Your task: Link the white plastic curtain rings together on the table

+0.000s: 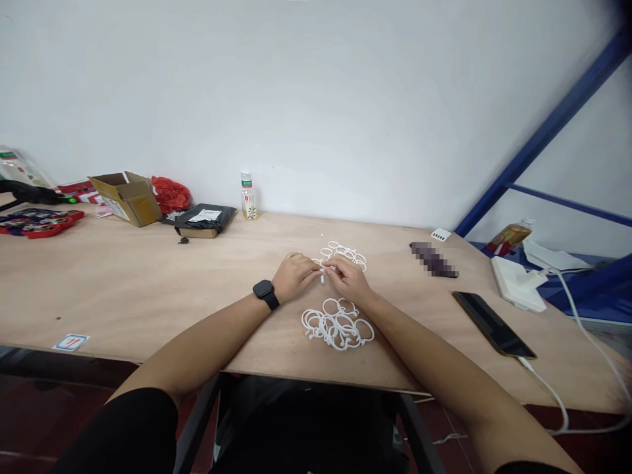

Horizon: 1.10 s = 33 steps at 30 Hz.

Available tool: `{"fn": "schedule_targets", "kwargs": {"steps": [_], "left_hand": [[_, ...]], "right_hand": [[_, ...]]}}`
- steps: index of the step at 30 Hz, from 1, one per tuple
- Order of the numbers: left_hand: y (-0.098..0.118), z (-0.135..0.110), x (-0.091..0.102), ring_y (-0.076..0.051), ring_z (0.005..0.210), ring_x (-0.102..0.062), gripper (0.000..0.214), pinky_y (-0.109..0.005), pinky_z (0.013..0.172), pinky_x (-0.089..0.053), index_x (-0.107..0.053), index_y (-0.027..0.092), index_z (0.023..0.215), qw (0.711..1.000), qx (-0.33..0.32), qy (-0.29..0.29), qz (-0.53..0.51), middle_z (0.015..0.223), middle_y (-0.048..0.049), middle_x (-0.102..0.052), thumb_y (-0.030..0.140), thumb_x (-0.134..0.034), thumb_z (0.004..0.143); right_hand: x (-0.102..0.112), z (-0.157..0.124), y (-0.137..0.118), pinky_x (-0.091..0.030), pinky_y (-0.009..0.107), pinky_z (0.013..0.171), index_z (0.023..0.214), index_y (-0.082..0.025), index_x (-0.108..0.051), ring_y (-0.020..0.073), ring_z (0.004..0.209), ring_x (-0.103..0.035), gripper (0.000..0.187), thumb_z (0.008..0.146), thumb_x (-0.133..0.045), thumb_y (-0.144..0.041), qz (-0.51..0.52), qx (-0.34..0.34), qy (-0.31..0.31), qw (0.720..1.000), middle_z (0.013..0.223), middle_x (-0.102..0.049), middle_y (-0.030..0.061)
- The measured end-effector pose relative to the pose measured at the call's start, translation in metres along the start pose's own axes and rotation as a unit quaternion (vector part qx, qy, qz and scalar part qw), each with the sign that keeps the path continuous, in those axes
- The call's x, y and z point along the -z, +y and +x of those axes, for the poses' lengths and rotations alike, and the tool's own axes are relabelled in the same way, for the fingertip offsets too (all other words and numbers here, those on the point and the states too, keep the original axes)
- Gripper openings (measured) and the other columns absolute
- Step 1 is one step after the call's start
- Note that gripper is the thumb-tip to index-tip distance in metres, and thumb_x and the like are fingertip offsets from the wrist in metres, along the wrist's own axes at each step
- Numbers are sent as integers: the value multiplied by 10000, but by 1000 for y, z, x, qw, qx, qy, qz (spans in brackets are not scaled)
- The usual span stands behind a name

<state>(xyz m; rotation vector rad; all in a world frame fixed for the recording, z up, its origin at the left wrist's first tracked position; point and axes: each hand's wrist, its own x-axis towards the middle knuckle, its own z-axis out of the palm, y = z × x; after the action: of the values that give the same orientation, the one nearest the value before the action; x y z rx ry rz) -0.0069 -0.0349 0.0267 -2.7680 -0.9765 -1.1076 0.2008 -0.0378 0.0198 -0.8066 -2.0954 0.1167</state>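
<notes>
My left hand (297, 276), with a black watch (266, 293) on its wrist, and my right hand (347, 277) meet fingertip to fingertip over the table. Both pinch a white plastic curtain ring (322, 278); a small end of it hangs below the fingers, and the rest is mostly covered. Close to my forearms lies a tangled pile of white curtain rings (337, 324), with small clip-like ends. Just beyond my hands is a second, looser group of the same rings (345, 251), partly hidden by my right hand.
On the wooden table (162, 296), a phone (494, 324) on a cable and a white power strip (517, 283) lie right. A clear bottle (248, 196), a black package (207, 218) and an open cardboard box (129, 199) stand back left. A blue metal frame (548, 131) rises at right.
</notes>
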Motion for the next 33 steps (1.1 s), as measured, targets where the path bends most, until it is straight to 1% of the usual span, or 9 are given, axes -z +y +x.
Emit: {"fn": "schedule_targets", "kwargs": {"steps": [4,9,14,18,20,23,27,30,33], "left_hand": [[-1,-1,-1,-165,831,-619,308,-351,841,-392,-676,195,937,1000,-10,-3,-3,886,-43,-725,398,-449,982],[-2,-3,-3,-165,817,-609,316,-354,860,-394,-663,187,897,1000,-18,2,-1,849,-49,-710,394,-440,983],[-2,-3,-3,-162,817,-605,291,-362,883,-393,-645,184,873,999,-44,6,4,847,-44,-704,361,-442,983],[-1,-1,-3,-163,818,-611,262,-363,870,-392,-653,193,886,999,-25,36,8,837,-36,-706,364,-475,972],[0,-1,-3,-164,811,-613,257,-358,849,-397,-661,195,889,999,-9,49,4,831,-36,-708,365,-486,969],[-1,-1,-2,-163,808,-621,254,-354,837,-404,-675,197,902,998,3,56,-7,846,-37,-718,364,-495,966],[-2,-1,-1,-163,819,-635,247,-353,829,-417,-693,211,935,998,14,54,-20,881,-37,-732,359,-498,966],[-3,-1,-3,-170,841,-643,241,-358,837,-434,-700,216,958,999,15,43,-29,905,-45,-734,351,-501,962],[-3,-1,-6,-184,892,-646,246,-363,844,-460,-682,217,1058,999,12,15,-45,979,-60,-728,337,-492,960]], "right_hand": [[0,1,-4,-492,336,759,996,-225,-647,190,847,-612,149,939,-515,-260,33,17,-17,999,892,-662,54],[0,2,-9,-464,325,711,905,-219,-627,182,775,-584,151,949,-490,-263,40,-5,-25,999,809,-633,42],[0,2,-10,-445,314,695,869,-215,-595,175,751,-564,153,949,-470,-252,48,-15,-44,998,791,-610,32],[-1,2,-8,-447,311,714,913,-214,-605,175,765,-574,149,951,-467,-255,37,-25,-30,999,819,-625,36],[-2,1,-7,-450,305,703,961,-218,-616,165,730,-576,140,942,-482,-251,30,-35,-24,999,844,-644,35],[-2,0,-5,-459,295,679,1040,-227,-625,139,643,-566,162,908,-533,-243,28,-37,-36,998,879,-671,25],[-4,-3,-4,-486,287,672,1108,-233,-625,114,566,-556,258,851,-609,-244,28,-40,-32,998,892,-698,13],[-8,-4,-2,-505,281,666,1097,-233,-642,130,607,-603,255,845,-604,-234,35,-64,-16,997,843,-702,10],[-13,-4,1,-520,280,641,1074,-229,-656,150,656,-638,233,857,-570,-230,57,-103,13,993,830,-705,16]]}}
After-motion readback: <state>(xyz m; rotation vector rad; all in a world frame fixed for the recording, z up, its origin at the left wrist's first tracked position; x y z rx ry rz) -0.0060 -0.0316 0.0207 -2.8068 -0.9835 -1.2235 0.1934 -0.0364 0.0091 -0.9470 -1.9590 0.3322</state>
